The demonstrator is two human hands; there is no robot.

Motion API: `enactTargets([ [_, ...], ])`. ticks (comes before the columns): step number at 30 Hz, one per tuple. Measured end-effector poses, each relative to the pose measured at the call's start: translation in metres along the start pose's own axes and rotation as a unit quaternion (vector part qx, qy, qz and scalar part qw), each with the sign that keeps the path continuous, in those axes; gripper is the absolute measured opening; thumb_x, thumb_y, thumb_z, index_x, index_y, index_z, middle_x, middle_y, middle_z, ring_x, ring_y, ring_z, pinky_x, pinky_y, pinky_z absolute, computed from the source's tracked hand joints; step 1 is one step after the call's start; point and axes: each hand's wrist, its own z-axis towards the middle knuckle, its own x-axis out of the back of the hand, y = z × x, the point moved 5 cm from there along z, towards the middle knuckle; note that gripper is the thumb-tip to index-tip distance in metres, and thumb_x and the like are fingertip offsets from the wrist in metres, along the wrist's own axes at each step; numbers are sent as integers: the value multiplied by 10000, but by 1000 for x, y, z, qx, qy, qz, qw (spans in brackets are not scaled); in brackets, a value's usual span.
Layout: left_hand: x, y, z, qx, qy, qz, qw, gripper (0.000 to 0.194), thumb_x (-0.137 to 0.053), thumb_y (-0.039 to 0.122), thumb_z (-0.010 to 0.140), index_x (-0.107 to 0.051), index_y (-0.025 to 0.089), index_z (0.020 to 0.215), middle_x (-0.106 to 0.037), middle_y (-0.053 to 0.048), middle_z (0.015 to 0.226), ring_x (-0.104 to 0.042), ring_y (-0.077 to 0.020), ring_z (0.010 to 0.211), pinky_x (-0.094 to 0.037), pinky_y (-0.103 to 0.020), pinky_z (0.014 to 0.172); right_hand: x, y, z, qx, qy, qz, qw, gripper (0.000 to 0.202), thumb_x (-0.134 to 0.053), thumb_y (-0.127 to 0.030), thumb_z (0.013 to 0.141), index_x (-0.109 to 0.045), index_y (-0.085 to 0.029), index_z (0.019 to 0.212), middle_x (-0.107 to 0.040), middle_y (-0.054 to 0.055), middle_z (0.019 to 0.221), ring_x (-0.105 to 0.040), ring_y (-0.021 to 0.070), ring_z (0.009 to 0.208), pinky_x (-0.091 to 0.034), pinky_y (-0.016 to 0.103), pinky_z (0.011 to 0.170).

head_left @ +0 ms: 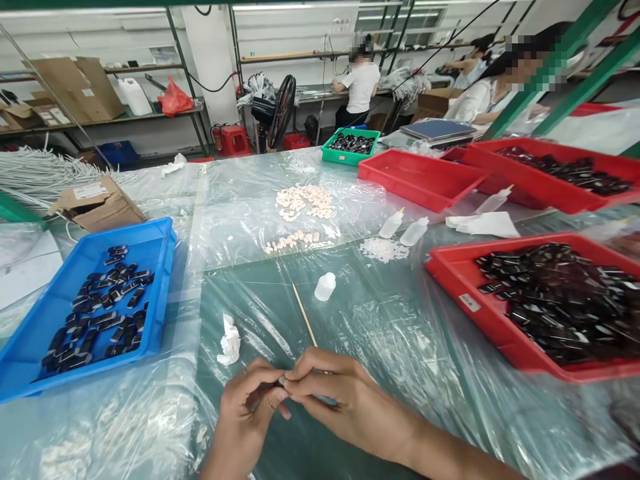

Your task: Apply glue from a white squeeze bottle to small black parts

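My left hand (250, 407) and my right hand (345, 397) meet low in the middle of the head view, above the plastic-covered table. Both are closed in a pinch, with their fingertips touching around a small greyish piece (283, 381). Its kind is mostly hidden by the fingers. Just beyond my right hand lies a thin wooden stick (304, 313), its pointed end facing away. A small white bottle (325, 287) is to the right of the stick. Crumpled white tissue (229, 341) lies beyond my left hand.
A blue tray (165, 280) of black parts is at left; a red tray (450, 267) holds many more at right. Small beige pieces (305, 201), white bits (384, 250) and squeeze bottles (414, 231) lie farther back. Two red trays and a green tray (345, 157) stand behind. People sit beyond.
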Motion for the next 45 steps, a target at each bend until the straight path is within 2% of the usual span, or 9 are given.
enactTargets([
  [4,4,-10,1,83,-7,-76,994,191,-587,438,903,-624,257,952,-623,9,780,-583,-110,497,-510,-194,401,40,17,7,9,53,-58,997,265,-654,-285,811,-655,-389,1055,-717,-45,962,-695,125,825,-592,229,723],
  [10,2,-3,-1,83,-70,-21,994,326,-502,464,914,-529,220,700,-385,75,565,-340,-73,464,-318,-176,447,158,128,-12,-123,339,-176,916,237,-464,-305,940,-628,-143,990,-678,14,861,-642,110,705,-541,275,674],
  [15,1,-2,-6,44,-73,69,994,259,-535,310,868,-456,227,636,-329,94,509,-321,-71,418,-254,-169,420,183,192,-18,-201,364,-236,879,185,-506,-289,923,-624,-152,964,-664,21,941,-642,110,773,-549,277,717],
  [20,-2,-1,-11,35,-70,73,994,228,-517,315,879,-448,235,677,-312,100,516,-317,-73,417,-256,-173,423,180,192,-17,-208,357,-248,876,178,-518,-287,918,-621,-155,979,-662,22,957,-644,117,793,-548,283,726],
  [25,0,8,-13,54,-40,67,995,212,-450,443,945,-490,254,859,-345,87,601,-325,-93,478,-310,-197,471,163,131,-11,-154,380,-218,886,168,-512,-279,912,-620,-157,871,-630,10,839,-595,89,662,-518,232,624],
  [30,-2,8,-15,52,-50,62,995,203,-382,436,985,-479,260,1016,-494,30,735,-436,-129,575,-386,-239,556,80,40,-2,-63,317,-133,937,123,-505,-277,892,-618,-228,892,-602,24,876,-604,123,652,-523,247,564],
  [33,-4,6,-17,30,-38,66,997,145,-402,374,992,-457,260,1061,-483,32,738,-441,-131,589,-379,-240,567,26,13,-3,-22,238,-90,967,76,-585,-239,837,-659,-259,841,-619,5,807,-624,138,669,-542,244,571],
  [39,-14,15,-20,12,-45,80,996,191,-428,244,976,-367,294,1150,-413,58,740,-414,-126,594,-360,-223,559,-12,16,-14,27,134,-98,986,189,-603,-163,831,-643,-290,965,-646,39,887,-669,173,764,-572,272,659],
  [45,-14,27,-20,-2,-58,96,994,190,-438,176,965,-360,300,1086,-360,77,721,-374,-116,575,-336,-213,549,-18,18,-18,33,145,-95,984,177,-605,-168,833,-624,-284,966,-624,25,871,-665,165,751,-580,268,633],
])
